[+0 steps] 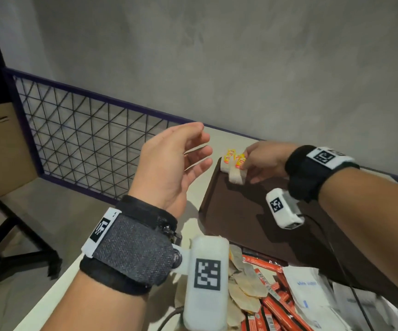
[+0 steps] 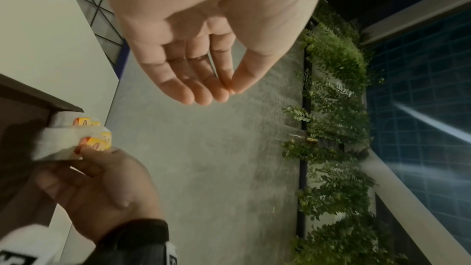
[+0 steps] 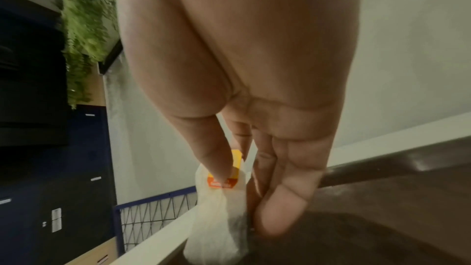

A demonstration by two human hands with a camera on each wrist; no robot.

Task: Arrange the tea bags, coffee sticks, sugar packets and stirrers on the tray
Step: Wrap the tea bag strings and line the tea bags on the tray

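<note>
Tea bags (image 1: 235, 167) are going down at the tray's (image 1: 248, 218) far corner, right hand (image 1: 265, 161) fingers pinching one by its tag; left hand (image 1: 169, 163) hovers released. Next, I'd guess: let go, grab coffee sticks (image 1: 274, 304) off the counter.

Dim, even indoor lighting in all three views, with a greenish-grey cast. Soft shadows on the dark tray (image 1: 245, 211) beneath the right hand (image 1: 265, 161). Motion blur on the tea bags (image 1: 235, 167) and on the packets at the lower edge of the head view. Strong wide-angle stretching at wrist-view borders; palms oversized and soft. Bright streak of glare at right of left wrist view. Visible compression noise in dark areas.
</note>
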